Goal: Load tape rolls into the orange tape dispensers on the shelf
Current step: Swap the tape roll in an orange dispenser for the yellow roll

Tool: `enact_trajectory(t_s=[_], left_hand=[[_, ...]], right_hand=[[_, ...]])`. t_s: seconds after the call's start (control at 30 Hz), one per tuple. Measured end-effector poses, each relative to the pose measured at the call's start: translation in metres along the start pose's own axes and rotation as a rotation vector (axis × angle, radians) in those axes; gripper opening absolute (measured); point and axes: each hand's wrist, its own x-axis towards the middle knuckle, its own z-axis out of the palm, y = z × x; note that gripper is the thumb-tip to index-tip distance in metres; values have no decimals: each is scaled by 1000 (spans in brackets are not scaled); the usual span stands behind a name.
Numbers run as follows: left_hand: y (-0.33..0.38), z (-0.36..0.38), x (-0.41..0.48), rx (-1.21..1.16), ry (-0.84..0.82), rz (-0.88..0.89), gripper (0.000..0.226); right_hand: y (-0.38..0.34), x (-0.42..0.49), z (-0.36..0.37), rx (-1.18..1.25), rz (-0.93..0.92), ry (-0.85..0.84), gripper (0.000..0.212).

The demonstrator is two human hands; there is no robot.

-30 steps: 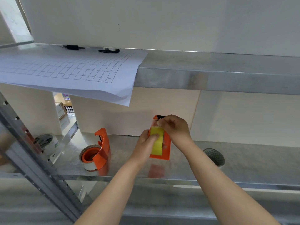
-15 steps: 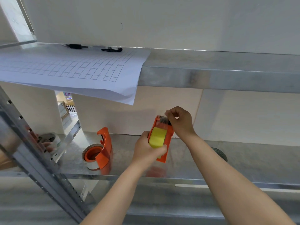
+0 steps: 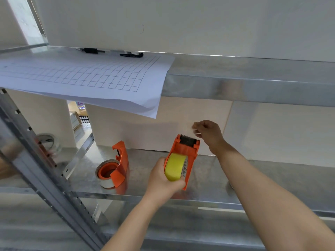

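My left hand [image 3: 163, 180] grips the orange dispenser [image 3: 186, 154], its yellow tape roll [image 3: 175, 166] already seated, above the near shelf [image 3: 253, 178]. My right hand [image 3: 208, 134] pinches the clear tape end above the cutter. Left, a second dispenser [image 3: 117, 165] looks loaded; threading remains.

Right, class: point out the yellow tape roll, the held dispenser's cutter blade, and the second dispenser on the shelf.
yellow tape roll [image 3: 175, 166], head view, outer yellow face.
cutter blade [image 3: 188, 138], head view, serrated edge.
second dispenser [image 3: 121, 164], head view, orange side wall.
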Motion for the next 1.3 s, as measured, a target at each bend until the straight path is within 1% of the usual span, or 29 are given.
enact_trajectory(t_s=[0.1,0.2,0.27,0.33,0.4,0.47,0.53,0.6,0.67,0.7,0.8,0.87,0.93,1.0,1.07,1.17,1.3], left_hand=[[1,3,-2,-3,35,31,37],[6,2,-4,-28,41,44,33],[10,0,-3,-39,21,65,32],[14,-2,-2,-32,-2,83,32],[15,-2,-2,-29,-28,93,32],[15,-2,-2,-44,-53,90,31],[15,-3,0,-89,-57,71,31],[16,-3,4,-151,-35,51,31],[17,-4,8,-237,-5,36,29],[18,-5,11,-285,6,26,27],[17,-10,18,-415,28,-11,24],[13,-12,25,-537,53,-73,24],[13,-8,31,-724,75,-137,17],[12,-3,35,-901,93,-182,13],[8,3,37,-1019,103,-221,19],[-5,13,40,-1134,126,-315,21],[-24,17,39,-1223,108,-422,18]], right_hand=[[5,-3,3,127,196,-58,23],[12,-13,0,329,470,-281,24],[18,-19,-4,425,557,-404,24],[24,-24,-7,489,566,-451,25],[28,-27,-8,538,559,-448,21],[31,-29,-9,558,551,-450,23],[34,-31,-9,555,533,-451,27],[37,-33,-7,583,548,-419,26],[44,-38,-4,647,591,-341,20],[49,-41,-4,670,602,-306,21],[61,-55,0,789,598,-231,32],[63,-68,6,959,569,-223,36],[63,-80,13,1072,537,-250,42],[62,-87,21,1079,533,-223,46],[59,-91,28,1065,501,-165,44],[56,-97,43,977,431,-104,31],[59,-104,57,854,377,-90,28]])
